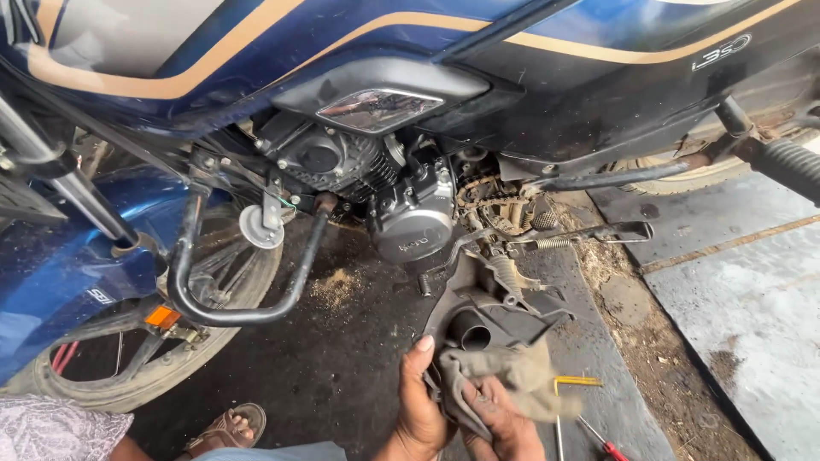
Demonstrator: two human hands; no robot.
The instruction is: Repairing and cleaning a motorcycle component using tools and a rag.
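Dirty floor bears sawdust, screwdriver.

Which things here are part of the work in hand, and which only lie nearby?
In hand: left hand gripping black cover; right hand pressing grey rag on it.

Lying about: yellow hex key, red-handled screwdriver, sawdust, sandalled foot.

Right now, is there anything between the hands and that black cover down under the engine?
Yes, the grey rag. The right hand presses it against the black cover, so cloth lies between them. The left hand grips the cover's left edge directly, nothing between.
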